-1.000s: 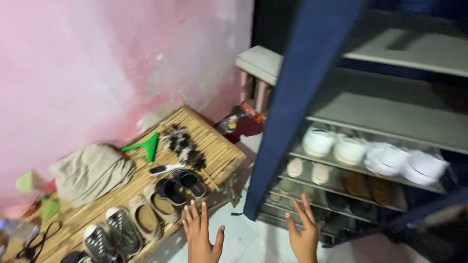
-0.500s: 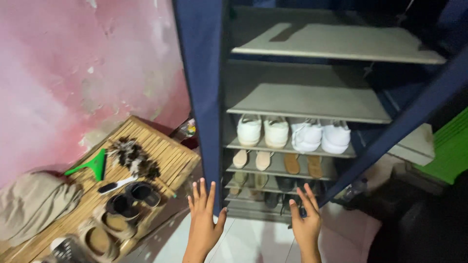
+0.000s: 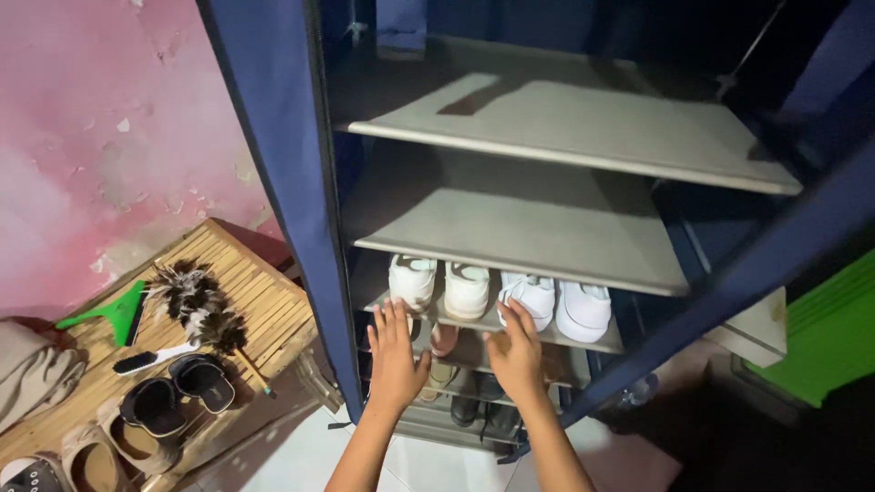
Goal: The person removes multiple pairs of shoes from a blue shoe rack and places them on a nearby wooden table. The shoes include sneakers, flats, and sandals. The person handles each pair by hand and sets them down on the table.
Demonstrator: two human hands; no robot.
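Hands spread open, left (image 3: 396, 360) and right (image 3: 515, 351), reach at the front edge of the third shelf (image 3: 597, 344), just below four white shoes (image 3: 497, 293). Two shelves above (image 3: 529, 228) lie bare. Lower rows sit half hidden behind both hands, perhaps sandals. Beside the rack, a slatted counter (image 3: 264, 301) bears two black slippers (image 3: 178, 392).
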